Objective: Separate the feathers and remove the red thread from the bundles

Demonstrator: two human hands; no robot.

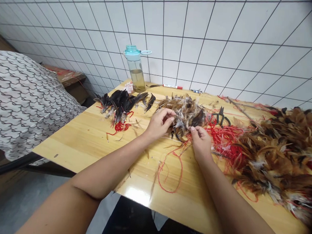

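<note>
Left arm (115, 163): bare, bent, angled forward and inward
Left hand (158, 124): fingers (167, 112) curled toward the thumb (168, 122)
Right arm (227, 192): bare, slanting forward and inward
Right hand (202, 145): thumb alongside bent fingers, tips close together
Hands: near each other but apart

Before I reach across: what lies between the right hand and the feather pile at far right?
The head view shows mainly tangled red string between the right hand and the feather pile.

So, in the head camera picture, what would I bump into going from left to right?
Patterned cloth, black feathers, left hand, right hand, pliers, big brown feather pile.
</note>
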